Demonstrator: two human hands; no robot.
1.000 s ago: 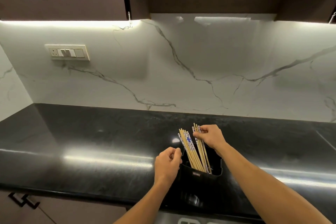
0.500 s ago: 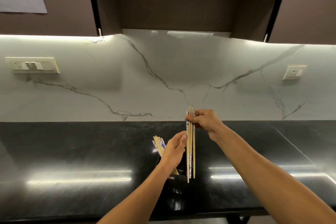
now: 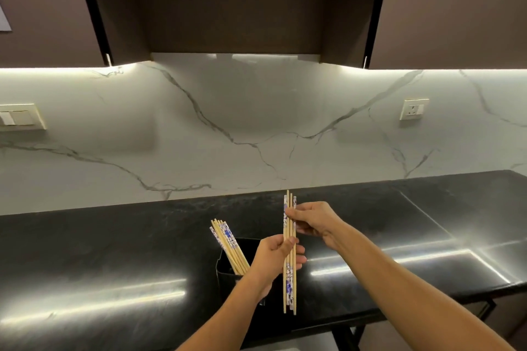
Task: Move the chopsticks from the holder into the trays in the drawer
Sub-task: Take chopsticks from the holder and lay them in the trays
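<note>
A bundle of several wooden chopsticks [image 3: 289, 288] with blue-and-white patterned ends hangs upright above the black counter. My right hand [image 3: 312, 221] pinches the bundle near its top. My left hand [image 3: 275, 258] grips the same bundle around its middle, thumb in front. To the left, a black holder [image 3: 228, 275] stands near the counter's front edge with several more chopsticks [image 3: 226, 245] leaning in it. The drawer and its trays are out of view.
The black stone counter [image 3: 114, 259] runs along a white marble backsplash. A switch plate [image 3: 20, 120] sits on the wall at the left and a socket [image 3: 413, 109] at the right. Dark cabinets [image 3: 228, 8] hang overhead.
My right hand has lifted a bundle of chopsticks out of the holder. My left hand left the holder's rim and took hold of the bundle's middle. The camera has tilted up and shifted right.
</note>
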